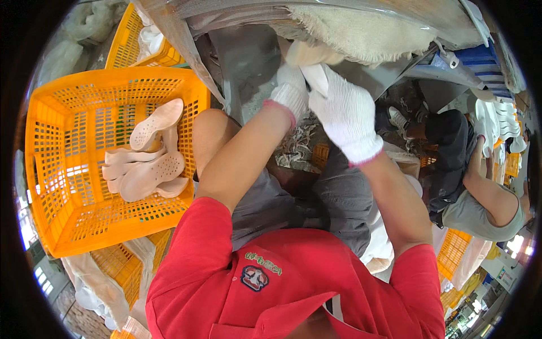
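Both my hands wear white knitted gloves with pink cuffs and meet at the mouth of a grey housing (243, 62). Between them is a pale, smooth-edged insole (312, 53), its far end blurred and only partly in sight. My left hand (291, 87) grips it from the left, with most fingers hidden. My right hand (343, 110) is closed on its near right side. To my left, an orange plastic crate (56, 217) holds several cream insoles (151, 178) dotted with small holes, heaped at its right side.
Shaggy off-white cloth (361, 31) hangs along the housing's upper edge, just beyond my hands. Pale shreds (298, 148) lie below, between my knees. Another orange crate (127, 39) stands at the far left. At right sits another person (480, 209) beside stacked white pieces (497, 121).
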`<action>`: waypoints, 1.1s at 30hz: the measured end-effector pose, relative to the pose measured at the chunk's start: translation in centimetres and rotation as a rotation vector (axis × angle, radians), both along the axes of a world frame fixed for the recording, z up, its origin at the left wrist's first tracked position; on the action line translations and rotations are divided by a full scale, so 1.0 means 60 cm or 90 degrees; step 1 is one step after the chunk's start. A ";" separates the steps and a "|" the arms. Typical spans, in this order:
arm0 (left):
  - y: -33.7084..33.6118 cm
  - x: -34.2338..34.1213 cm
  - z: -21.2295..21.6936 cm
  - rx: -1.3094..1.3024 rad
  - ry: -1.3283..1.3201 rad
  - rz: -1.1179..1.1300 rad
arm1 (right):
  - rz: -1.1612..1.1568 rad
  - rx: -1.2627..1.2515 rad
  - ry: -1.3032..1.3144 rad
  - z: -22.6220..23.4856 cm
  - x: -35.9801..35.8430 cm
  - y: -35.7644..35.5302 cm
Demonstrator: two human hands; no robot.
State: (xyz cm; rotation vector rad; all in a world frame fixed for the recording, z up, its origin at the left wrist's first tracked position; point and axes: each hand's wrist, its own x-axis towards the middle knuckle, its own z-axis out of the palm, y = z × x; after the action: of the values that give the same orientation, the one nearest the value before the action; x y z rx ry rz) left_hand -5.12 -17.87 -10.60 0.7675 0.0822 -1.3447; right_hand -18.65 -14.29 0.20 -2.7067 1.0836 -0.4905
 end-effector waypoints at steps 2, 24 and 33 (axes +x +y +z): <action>0.002 -0.001 -0.011 0.008 -0.035 -0.045 | -0.032 -0.011 -0.042 0.009 -0.006 0.020; -0.017 0.020 -0.028 -0.291 0.213 -0.119 | -0.027 0.688 -0.293 0.036 0.001 -0.009; 0.050 -0.029 -0.008 -0.300 0.266 -0.143 | 0.036 0.232 -0.019 0.015 -0.083 0.111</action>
State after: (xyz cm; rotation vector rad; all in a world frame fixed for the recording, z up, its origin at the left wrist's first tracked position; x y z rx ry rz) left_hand -6.86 -14.86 -11.05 0.0934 0.0057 -1.6426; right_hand -23.62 -7.64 1.10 -2.3958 0.9763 -0.2896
